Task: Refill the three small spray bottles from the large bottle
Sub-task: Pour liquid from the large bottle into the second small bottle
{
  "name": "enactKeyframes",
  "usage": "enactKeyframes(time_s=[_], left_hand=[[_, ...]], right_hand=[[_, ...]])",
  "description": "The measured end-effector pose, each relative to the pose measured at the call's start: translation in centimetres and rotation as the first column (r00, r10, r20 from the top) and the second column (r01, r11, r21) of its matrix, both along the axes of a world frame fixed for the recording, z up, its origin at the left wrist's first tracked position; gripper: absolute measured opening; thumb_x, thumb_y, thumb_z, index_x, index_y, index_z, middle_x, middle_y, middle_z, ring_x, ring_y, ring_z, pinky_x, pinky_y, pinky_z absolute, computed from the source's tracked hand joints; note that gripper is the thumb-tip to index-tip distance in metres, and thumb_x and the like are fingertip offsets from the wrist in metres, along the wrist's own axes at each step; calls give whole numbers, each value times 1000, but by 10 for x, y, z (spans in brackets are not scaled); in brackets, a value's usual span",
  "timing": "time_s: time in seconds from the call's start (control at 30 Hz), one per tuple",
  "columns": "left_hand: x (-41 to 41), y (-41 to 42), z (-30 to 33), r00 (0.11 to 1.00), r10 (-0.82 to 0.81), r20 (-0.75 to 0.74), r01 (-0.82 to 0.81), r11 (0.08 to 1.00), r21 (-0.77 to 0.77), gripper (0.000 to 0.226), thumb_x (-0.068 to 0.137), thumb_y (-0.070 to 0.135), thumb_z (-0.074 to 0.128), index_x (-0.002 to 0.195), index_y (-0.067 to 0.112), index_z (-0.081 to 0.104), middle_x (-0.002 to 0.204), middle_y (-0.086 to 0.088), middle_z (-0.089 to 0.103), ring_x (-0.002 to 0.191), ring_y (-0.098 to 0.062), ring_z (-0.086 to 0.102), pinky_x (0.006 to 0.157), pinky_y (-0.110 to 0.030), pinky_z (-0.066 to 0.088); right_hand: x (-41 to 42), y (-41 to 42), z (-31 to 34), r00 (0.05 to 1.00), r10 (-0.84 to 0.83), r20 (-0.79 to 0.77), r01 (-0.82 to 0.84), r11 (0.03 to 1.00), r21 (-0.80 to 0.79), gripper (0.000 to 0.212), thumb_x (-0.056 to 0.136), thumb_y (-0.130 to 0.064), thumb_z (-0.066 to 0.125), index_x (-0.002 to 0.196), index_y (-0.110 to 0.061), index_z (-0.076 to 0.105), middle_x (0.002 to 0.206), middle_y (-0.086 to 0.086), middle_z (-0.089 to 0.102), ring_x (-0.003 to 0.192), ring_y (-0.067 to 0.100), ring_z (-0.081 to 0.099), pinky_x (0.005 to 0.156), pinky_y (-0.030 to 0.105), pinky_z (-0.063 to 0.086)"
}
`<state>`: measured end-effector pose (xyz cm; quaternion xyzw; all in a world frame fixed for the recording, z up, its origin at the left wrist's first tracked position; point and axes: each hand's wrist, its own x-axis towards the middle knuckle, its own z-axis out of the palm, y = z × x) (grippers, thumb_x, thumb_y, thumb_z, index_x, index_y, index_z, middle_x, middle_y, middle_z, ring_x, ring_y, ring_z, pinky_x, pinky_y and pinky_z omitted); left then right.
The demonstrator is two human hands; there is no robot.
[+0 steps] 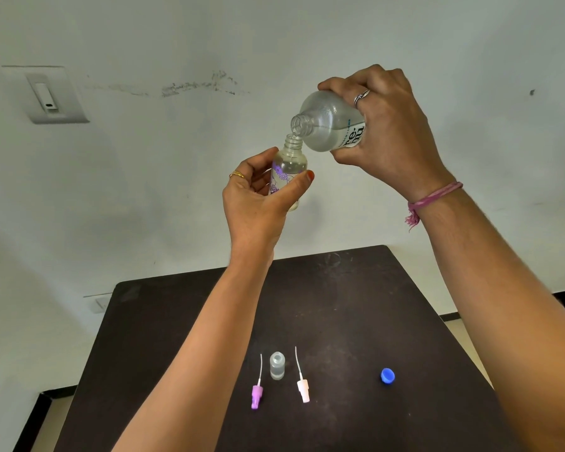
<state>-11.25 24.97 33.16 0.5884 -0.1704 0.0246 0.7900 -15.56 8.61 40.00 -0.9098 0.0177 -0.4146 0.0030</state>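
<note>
The large clear bottle (331, 123) is uncapped and tipped with its open mouth down-left, just over the neck of a small spray bottle (286, 172), liquid pooled along its lower side. That small bottle, clear with a purple flower print, is held nearly upright above the desk, open and partly filled. A second small clear bottle (277, 365) stands open near the desk's front edge, between a purple spray head (256, 394) and a white spray head (303, 388), both lying flat. A blue cap (387, 376) lies towards the right edge.
</note>
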Motion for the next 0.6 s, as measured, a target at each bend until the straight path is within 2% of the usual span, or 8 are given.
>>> enactKeyframes(time_s=[0.33,0.6], left_hand=[[-1,-1,0,1000,1,-2,-1,1000,1,52,69,13,87,117,10,65,106,-1,72,91,-13,71,67,-16,55],[0,0,-1,1000,6,1,-6,1000,9,54,69,15,87,118,10,65,109,-3,72,94,-16,71,72,-21,59]], right_hand=[[0,0,0,1000,-5,-4,5,1000,3,72,65,-18,77,132,-29,53,120,2,53,114,24,44,73,29,44],[0,0,0,1000,-4,1,4,1000,2,72,65,-18,78,132,-29,54,120,2,54,114,24,45,72,28,42]])
